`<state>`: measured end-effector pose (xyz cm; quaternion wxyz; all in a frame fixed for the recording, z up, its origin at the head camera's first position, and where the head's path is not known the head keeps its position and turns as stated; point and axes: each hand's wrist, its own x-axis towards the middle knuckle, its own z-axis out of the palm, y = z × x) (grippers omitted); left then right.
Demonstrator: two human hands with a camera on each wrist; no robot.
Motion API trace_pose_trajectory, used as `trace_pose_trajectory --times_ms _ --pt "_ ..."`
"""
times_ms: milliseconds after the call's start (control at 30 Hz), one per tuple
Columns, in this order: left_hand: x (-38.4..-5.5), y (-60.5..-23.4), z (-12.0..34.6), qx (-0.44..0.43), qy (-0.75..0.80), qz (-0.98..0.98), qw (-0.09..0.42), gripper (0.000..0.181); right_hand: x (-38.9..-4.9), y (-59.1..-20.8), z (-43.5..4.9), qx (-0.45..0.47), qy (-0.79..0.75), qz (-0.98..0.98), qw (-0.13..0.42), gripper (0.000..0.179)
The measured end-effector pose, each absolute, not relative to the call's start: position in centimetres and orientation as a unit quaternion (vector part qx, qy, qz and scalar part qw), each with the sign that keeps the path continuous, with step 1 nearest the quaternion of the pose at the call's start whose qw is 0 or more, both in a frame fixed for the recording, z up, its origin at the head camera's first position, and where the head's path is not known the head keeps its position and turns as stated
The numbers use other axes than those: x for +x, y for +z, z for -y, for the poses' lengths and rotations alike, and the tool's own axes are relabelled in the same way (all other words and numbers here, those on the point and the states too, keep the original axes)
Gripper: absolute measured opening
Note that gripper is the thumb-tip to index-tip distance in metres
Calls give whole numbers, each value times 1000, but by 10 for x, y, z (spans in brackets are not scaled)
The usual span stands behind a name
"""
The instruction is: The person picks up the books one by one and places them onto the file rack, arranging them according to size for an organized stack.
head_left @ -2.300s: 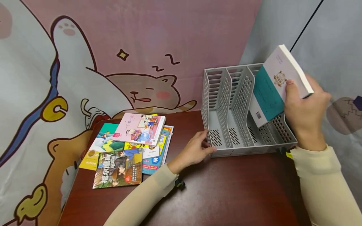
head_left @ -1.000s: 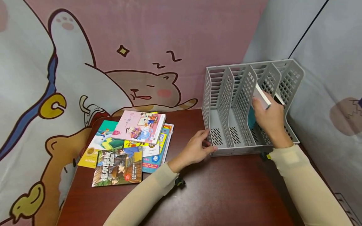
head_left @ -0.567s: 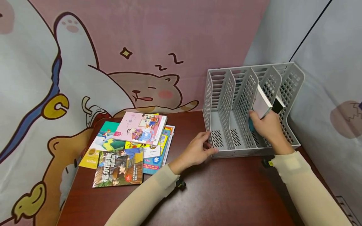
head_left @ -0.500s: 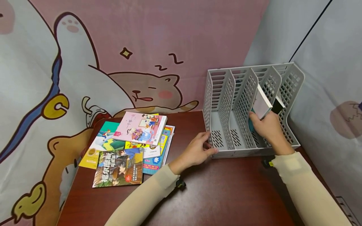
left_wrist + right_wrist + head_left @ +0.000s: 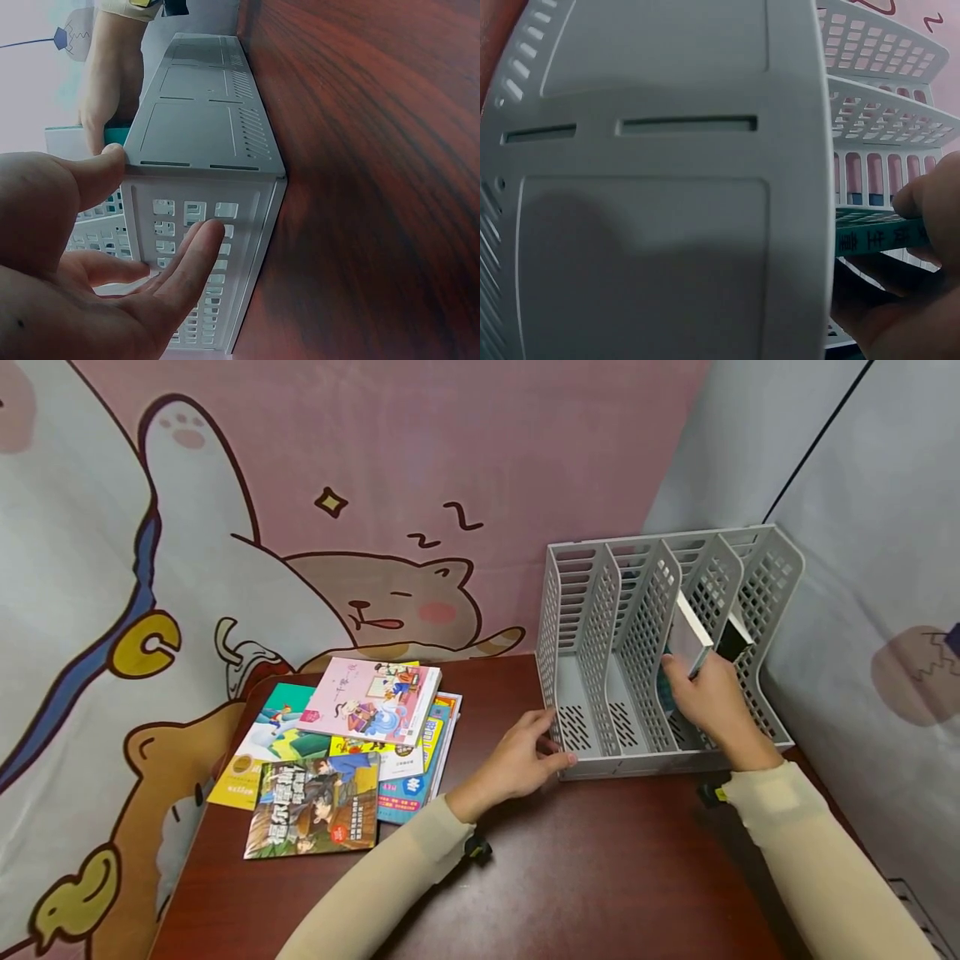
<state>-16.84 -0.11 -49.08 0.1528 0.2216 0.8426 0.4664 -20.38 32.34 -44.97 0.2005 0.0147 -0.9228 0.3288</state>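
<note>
The grey plastic file rack (image 5: pixel 652 766) stands at the right of the table, with its slots facing up and forward. My right hand (image 5: pixel 708 697) grips a white and teal book (image 5: pixel 688 639), lowered into the slot just right of the middle divider. Its teal spine (image 5: pixel 881 236) shows between thumb and fingers in the right wrist view. My left hand (image 5: pixel 521 756) holds the rack's front left corner, thumb on the front edge and fingers along the perforated side wall (image 5: pixel 202 247). A dark book with white page edges (image 5: pixel 737 639) stands in the rightmost slot.
At the left of the table (image 5: pixel 600 877) lies a loose pile of books, with a pink one (image 5: pixel 367 700) on top. A brown illustrated one (image 5: pixel 315 806) lies at its front. Behind the rack rises a pink cartoon wall cloth (image 5: pixel 487 460), and a grey cloth hangs at the right.
My right hand has brought the white and teal book from above the rack down and leftward into the slot. The left hand has stayed at the rack's corner.
</note>
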Motion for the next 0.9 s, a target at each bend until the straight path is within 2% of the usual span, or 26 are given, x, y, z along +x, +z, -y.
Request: trace_pose_trajectory --times_ms 267,400,467,567,700,800,900 --pt "-168 -489 -1 224 468 -841 153 86 -199 -446 -324 -15 337 932 133 68" --pt "-167 -489 -2 223 468 -842 148 85 -194 -447 -328 -21 328 937 120 69" --pt "-167 -490 -2 223 467 -843 146 86 -190 -447 -331 -20 322 937 132 68" --pt "-166 -490 -2 224 465 -845 143 87 -182 -445 -335 -31 332 926 176 67" --pt "-167 -490 1 231 463 -846 131 83 -172 -442 -332 -52 381 878 286 62" --pt "-169 -486 6 237 465 -846 109 77 -164 -440 -322 -41 407 824 392 43" --pt "-171 -480 14 234 471 -846 89 71 -150 -426 -297 0 421 787 452 25"
